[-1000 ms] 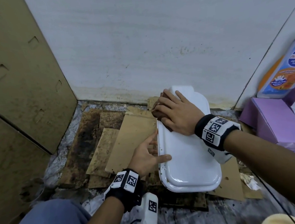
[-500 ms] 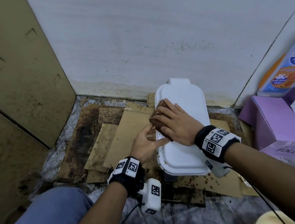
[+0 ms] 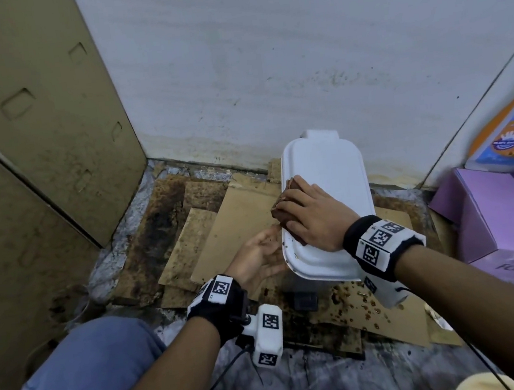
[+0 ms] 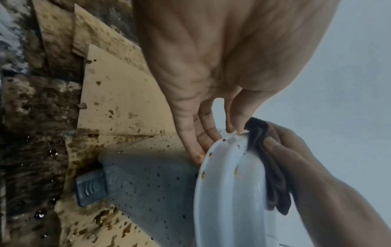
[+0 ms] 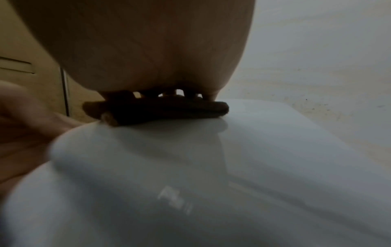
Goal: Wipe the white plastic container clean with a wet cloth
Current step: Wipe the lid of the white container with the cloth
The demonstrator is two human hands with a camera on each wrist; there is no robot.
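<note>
The white plastic container (image 3: pixel 326 171) stands on stained cardboard by the wall, its lid facing up. My right hand (image 3: pixel 302 209) lies flat on a folded brown cloth (image 3: pixel 280 214) and presses it onto the lid's left edge. My left hand (image 3: pixel 256 255) is palm up beside the container, its straight fingers touching the underside of the lid's left rim. The left wrist view shows brown drips on the lid rim (image 4: pixel 211 167), the cloth (image 4: pixel 273 175) under my right hand (image 4: pixel 296 158), and the speckled grey body (image 4: pixel 148 175) with its latch (image 4: pixel 91 187). In the right wrist view the cloth (image 5: pixel 160 112) lies on the glossy lid (image 5: pixel 232 167).
Stained cardboard sheets (image 3: pixel 221 231) cover the wet floor. A tan cabinet door (image 3: pixel 33 124) stands at the left and a white wall (image 3: pixel 266 65) behind. A purple box (image 3: pixel 491 209) and an orange and blue bottle (image 3: pixel 511 133) are at the right. My knee (image 3: pixel 87 374) is at the lower left.
My right hand has slid the cloth along the lid's left edge toward me. My left hand has turned palm up under the rim.
</note>
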